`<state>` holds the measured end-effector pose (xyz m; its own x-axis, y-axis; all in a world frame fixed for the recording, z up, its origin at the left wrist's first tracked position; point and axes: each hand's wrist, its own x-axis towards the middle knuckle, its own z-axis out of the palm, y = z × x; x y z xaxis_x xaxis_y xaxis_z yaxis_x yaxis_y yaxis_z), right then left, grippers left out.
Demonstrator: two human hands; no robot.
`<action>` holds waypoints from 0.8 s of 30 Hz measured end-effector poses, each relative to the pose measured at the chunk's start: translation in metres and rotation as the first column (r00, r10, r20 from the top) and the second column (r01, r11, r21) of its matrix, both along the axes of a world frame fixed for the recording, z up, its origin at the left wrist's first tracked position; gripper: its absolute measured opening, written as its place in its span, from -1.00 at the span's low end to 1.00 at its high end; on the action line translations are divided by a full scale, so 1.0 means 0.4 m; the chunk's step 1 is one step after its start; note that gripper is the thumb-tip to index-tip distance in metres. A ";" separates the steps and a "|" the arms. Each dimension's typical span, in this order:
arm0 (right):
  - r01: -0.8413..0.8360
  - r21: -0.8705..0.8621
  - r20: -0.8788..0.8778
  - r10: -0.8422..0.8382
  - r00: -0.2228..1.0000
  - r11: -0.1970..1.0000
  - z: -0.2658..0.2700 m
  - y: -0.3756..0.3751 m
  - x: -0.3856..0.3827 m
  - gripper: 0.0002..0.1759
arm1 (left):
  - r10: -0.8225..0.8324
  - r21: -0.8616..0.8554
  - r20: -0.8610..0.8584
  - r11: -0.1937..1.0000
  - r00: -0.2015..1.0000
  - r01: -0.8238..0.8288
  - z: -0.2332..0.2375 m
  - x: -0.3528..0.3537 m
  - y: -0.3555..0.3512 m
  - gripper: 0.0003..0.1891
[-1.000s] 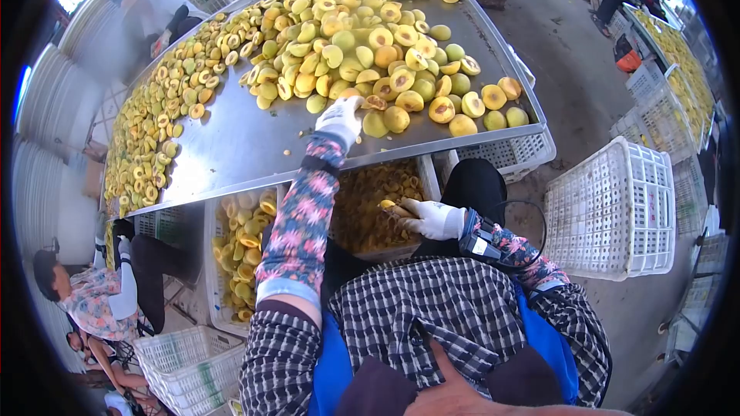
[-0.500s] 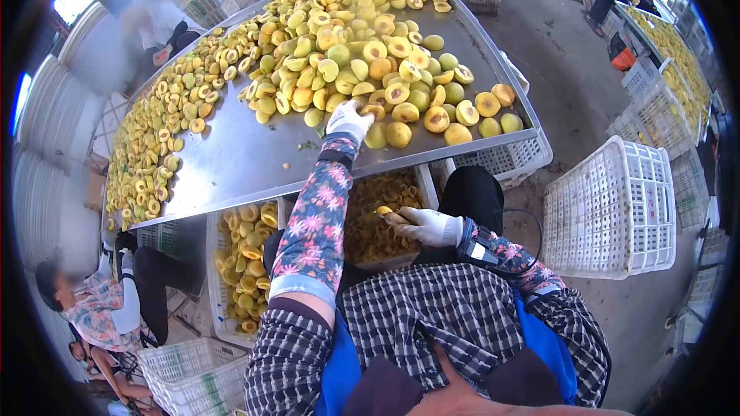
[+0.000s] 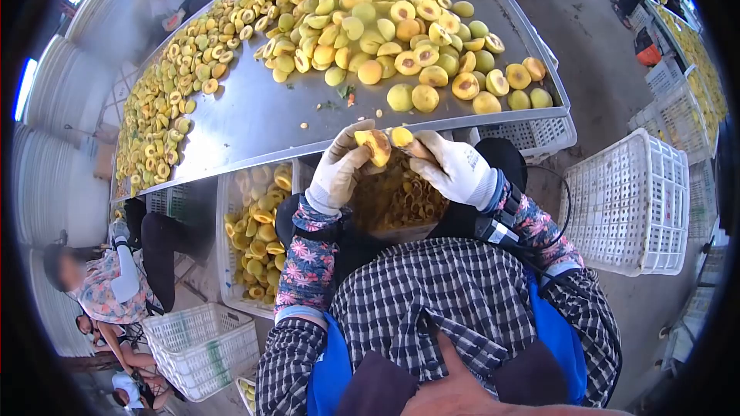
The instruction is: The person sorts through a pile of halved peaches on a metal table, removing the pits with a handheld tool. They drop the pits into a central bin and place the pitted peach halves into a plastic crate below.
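Over the near edge of the metal table, my left hand, in a stained white glove, pinches a yellow peach half with its reddish-brown hollow showing. Close beside it, my right hand, also gloved, is closed with a small yellow peach piece at its fingertips. I cannot tell whether a tool is inside that grip. A heap of yellow-green peach halves covers the far part of the metal table. Below my hands, a container of dark brownish-yellow scraps sits between my knees.
A crate of peach halves stands left of my knees, an open white crate beyond it. To the right is a tall white crate. A co-worker sits at the left. A dark cable loops by my right arm.
My left hand has come back from the heap with a peach half. My right hand has risen to meet it above the scraps. The view has shifted slightly.
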<state>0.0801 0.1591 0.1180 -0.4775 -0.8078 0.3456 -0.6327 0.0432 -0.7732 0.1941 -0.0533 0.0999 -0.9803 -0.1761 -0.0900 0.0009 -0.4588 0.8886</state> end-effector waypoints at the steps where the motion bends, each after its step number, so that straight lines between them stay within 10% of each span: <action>1: -0.008 -0.010 -0.050 0.007 0.999 1.000 0.005 -0.009 0.004 -0.61 | -0.006 0.003 0.002 1.000 1.000 0.006 -0.004 0.008 0.006 -0.54; 13: 0.240 0.412 -0.343 -0.094 0.935 0.879 -0.043 0.024 0.017 -0.59 | 0.076 -0.101 0.014 0.992 0.997 -0.074 -0.105 0.027 0.052 -0.50; 16: 0.055 0.424 -0.082 -0.022 0.996 0.904 -0.041 0.033 -0.004 -0.57 | 0.074 -0.044 -0.008 0.996 0.997 -0.074 -0.119 0.037 0.044 -0.56; 18: 0.136 0.447 -0.160 -0.071 0.985 0.884 -0.075 0.044 -0.014 -0.58 | 0.062 0.249 0.017 0.966 0.998 -0.064 -0.112 0.049 0.039 -0.59; 24: 0.175 0.398 -0.090 -0.152 0.984 0.900 -0.060 0.040 0.004 -0.65 | 0.046 0.365 0.031 0.929 0.998 -0.054 -0.113 0.069 0.007 -0.55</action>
<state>0.0818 0.1753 0.0942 -0.6045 -0.7958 0.0367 -0.6309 0.4501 -0.6319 0.2216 -0.0506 0.0545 -0.9682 -0.1755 -0.1782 0.0150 -0.7520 0.6590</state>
